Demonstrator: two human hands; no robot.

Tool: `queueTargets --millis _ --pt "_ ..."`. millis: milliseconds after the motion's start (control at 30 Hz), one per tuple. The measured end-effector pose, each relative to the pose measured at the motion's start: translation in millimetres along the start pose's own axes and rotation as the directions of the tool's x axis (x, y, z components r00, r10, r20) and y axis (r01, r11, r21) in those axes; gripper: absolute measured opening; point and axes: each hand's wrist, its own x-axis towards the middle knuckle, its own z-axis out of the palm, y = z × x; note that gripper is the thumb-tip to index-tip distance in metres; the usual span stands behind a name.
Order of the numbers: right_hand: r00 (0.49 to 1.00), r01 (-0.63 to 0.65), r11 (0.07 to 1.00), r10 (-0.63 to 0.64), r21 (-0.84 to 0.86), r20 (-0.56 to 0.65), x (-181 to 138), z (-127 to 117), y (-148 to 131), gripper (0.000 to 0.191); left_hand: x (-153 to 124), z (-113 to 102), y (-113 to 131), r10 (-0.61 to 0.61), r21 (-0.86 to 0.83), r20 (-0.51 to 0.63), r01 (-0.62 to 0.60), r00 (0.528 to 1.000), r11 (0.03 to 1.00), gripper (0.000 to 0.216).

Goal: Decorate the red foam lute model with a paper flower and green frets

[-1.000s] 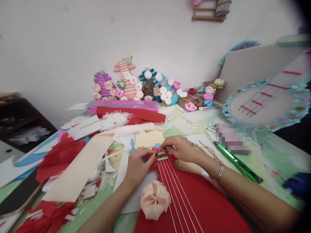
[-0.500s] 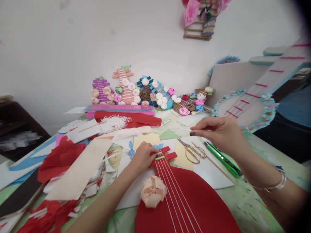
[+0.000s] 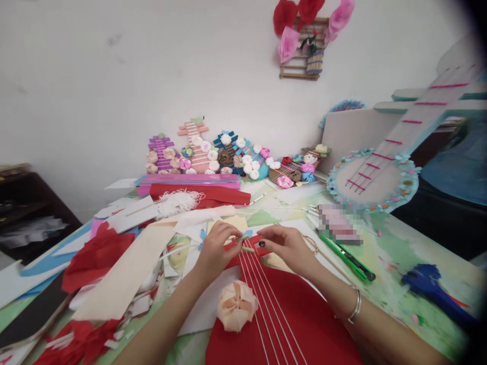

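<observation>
Lying in the lower middle of the frame, a red paper guitar (image 3: 300, 319) is spread on the bench (image 3: 388, 253), with white strings (image 3: 262, 289) run up its length to the narrow neck at centre. Both hands are met at that neck. An upper green stick (image 3: 241, 237) is held across the strings by the left hand (image 3: 215, 249), whose grip is closed on it between thumb and fingers. A lower green stick (image 3: 249, 249) is laid just below, and its right end is touched by the fingertips of the right hand (image 3: 286, 244); whether that grip is closed on the stick cannot be told. A silver bracelet (image 3: 355, 305) is worn on the right wrist. A peach paper flower (image 3: 236, 305) is set on the guitar's left edge, near the left forearm. Gold scissors (image 3: 311, 244) are partly hidden behind the right hand, and a green knife (image 3: 348, 257) is laid right of centre. Red crepe paper (image 3: 93, 256) and a cream strip (image 3: 125, 274) are strewn at the left. Small flowered guitars (image 3: 228, 154) are lined against the wall in the upper middle.
</observation>
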Motion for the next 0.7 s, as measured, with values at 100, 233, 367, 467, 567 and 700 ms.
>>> queueTargets --millis 100,233,367,467,567,700 --pt "1.0 0.028 0.989 -0.03 0.147 0.008 -13 11 -7 0.027 2 -8 19 0.138 -0.009 -0.053 -0.139 0.989 0.99 0.009" --pt "0.995 0.085 0.982 -0.076 0.168 -0.056 -25 16 -11 0.017 -3 -7 34 0.246 0.021 -0.026 -0.245 0.969 0.969 0.015" --pt "0.989 0.131 0.985 -0.123 0.11 -0.079 -30 12 -8 0.01 -6 -6 39 0.269 -0.002 -0.011 -0.269 0.963 0.963 0.014" --pt "0.973 0.211 0.977 -0.21 0.011 -0.091 -32 9 -4 0.01 -5 -8 43 0.188 -0.056 -0.001 -0.188 0.982 0.981 0.015" --pt "0.951 0.275 0.959 -0.282 -0.067 -0.124 -34 9 -1 0.011 -5 -10 46 0.068 -0.108 0.031 -0.064 0.997 0.992 0.015" --pt "0.94 0.297 0.952 -0.305 -0.077 -0.15 -36 11 0 0.011 -6 -10 47 -0.033 -0.167 0.051 0.042 0.998 0.985 0.011"
